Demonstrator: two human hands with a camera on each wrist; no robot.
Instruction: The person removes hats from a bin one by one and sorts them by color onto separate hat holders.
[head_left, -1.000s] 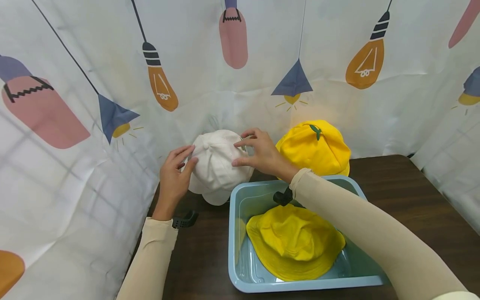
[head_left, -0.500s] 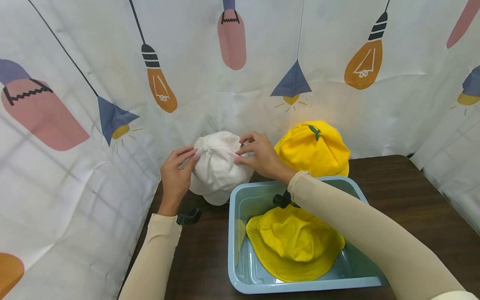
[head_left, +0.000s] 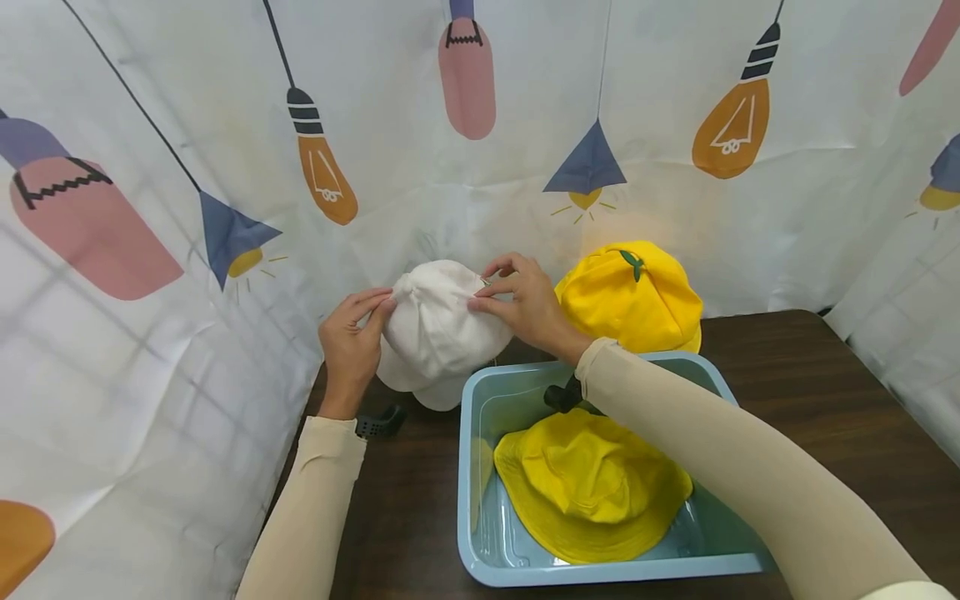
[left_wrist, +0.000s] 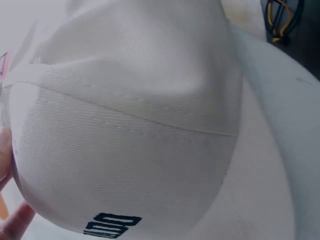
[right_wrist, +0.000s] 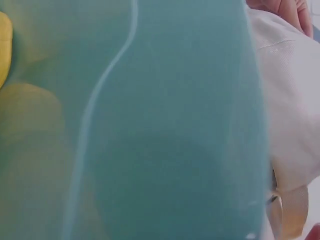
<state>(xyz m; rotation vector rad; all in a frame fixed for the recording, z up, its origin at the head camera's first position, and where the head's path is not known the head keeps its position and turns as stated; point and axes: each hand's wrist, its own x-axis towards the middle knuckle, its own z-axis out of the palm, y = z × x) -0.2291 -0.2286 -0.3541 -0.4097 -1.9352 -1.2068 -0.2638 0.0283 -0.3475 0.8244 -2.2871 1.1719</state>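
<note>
A white baseball cap (head_left: 438, 329) stands at the back left of the table, brim toward me. My left hand (head_left: 351, 342) pinches its crown on the left side between thumb and fingers. On the right, my right hand (head_left: 531, 307) pinches the cap's rear edge. Dark lettering (left_wrist: 112, 225) shows on the crown in the left wrist view, where fingertips (left_wrist: 17, 222) reach in at the left edge. A back strap (right_wrist: 295, 212) hangs below the cap in the right wrist view. The inside of the cap is hidden.
A light blue plastic tub (head_left: 467, 483) sits in front of the right arm, with a yellow bucket hat (head_left: 592, 483) inside. Behind it stands a bright yellow hat (head_left: 630, 300) with a green sprout. A printed curtain (head_left: 480, 208) closes off the table's back and left.
My left fingers have closed from a spread touch into a pinch on the cap. The right thumb and fingers have drawn closer together at its rear edge. The cap has shifted slightly right.
</note>
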